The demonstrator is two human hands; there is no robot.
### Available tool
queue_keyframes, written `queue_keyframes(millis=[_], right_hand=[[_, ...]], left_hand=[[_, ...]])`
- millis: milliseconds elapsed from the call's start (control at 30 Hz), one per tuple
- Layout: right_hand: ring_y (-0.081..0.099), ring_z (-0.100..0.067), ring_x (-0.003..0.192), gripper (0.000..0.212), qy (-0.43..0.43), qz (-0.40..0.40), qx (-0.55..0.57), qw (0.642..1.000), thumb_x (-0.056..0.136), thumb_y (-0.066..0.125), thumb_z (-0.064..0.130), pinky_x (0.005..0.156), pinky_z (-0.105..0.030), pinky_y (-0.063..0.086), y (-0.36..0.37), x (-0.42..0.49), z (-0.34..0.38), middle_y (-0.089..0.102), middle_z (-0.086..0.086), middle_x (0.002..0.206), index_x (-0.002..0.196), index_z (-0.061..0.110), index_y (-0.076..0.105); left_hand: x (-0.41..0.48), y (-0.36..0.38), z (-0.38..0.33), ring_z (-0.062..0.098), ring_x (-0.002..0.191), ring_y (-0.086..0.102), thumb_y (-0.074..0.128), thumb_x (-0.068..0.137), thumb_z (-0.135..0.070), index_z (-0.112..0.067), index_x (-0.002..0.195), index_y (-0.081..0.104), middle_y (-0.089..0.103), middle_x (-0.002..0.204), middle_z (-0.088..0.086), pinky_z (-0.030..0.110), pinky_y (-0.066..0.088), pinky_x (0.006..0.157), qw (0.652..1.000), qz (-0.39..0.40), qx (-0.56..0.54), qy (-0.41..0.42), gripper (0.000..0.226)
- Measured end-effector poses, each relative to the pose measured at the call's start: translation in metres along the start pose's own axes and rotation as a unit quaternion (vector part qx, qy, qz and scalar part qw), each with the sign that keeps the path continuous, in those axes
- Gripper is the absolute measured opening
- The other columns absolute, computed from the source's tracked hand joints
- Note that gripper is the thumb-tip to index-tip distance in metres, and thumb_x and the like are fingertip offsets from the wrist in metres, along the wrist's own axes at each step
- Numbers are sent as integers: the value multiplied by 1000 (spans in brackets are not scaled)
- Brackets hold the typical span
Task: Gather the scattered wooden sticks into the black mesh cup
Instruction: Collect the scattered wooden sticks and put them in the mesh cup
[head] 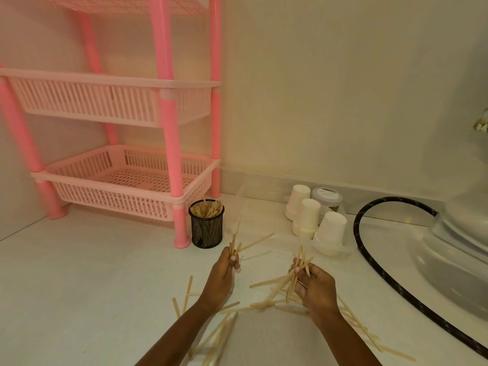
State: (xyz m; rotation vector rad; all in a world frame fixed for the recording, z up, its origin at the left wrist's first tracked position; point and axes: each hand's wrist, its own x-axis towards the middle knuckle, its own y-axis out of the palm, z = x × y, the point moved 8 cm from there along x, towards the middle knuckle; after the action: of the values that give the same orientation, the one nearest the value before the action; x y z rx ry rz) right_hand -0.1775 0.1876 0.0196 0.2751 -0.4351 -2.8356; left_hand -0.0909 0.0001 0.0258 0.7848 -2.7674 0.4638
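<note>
The black mesh cup (206,226) stands on the white floor beside the pink rack's front leg, with several wooden sticks upright inside it. My left hand (221,278) grips a small bunch of sticks (235,243) that fan upward, a short way in front of the cup. To the right, my right hand (314,286) holds a larger, untidy bundle of sticks (297,270). Several loose wooden sticks (232,310) lie scattered on the floor under and between my forearms.
A pink plastic rack (126,180) with slatted baskets stands at the left against the wall. Stacks of white paper cups (314,220) and a lidded jar (327,198) sit at the right. A dark hose (375,265) curves past a white rounded fixture (459,254).
</note>
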Motion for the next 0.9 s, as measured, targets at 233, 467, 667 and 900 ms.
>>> queue_keyframes(millis=[233,467,667,900], right_hand=[[49,-5,35,19,36,-10,-215,976,86,54,-5,34,-15,36,-12,3,-7,52,-9,57,68,0,58],[39,-10,51,34,16,45,-490,870,84,58,8,59,-25,31,-7,-2,11,40,1,58,56,16,40],[56,-29,115,44,-62,88,-452,886,83,66,25,96,-36,43,36,-18,43,58,-18,126,116,-4,58],[63,-9,67,3,-54,167,-272,946,84,64,16,62,-14,52,95,-21,42,64,-3,79,86,16,67]], left_hand=[[12,-10,-8,-3,55,48,22,100,0,-11,78,41,39,68,0,7,43,59,998,-50,-45,-10,31],[11,-5,-20,-2,49,46,23,100,-3,-11,76,41,36,65,2,9,42,53,999,-20,-48,-11,31],[2,13,-28,-3,48,44,25,100,-3,-13,73,42,37,63,0,12,39,54,996,38,-75,-26,33],[-5,30,-32,2,61,40,29,101,-11,-24,86,48,43,66,-10,11,35,60,990,135,29,16,28]])
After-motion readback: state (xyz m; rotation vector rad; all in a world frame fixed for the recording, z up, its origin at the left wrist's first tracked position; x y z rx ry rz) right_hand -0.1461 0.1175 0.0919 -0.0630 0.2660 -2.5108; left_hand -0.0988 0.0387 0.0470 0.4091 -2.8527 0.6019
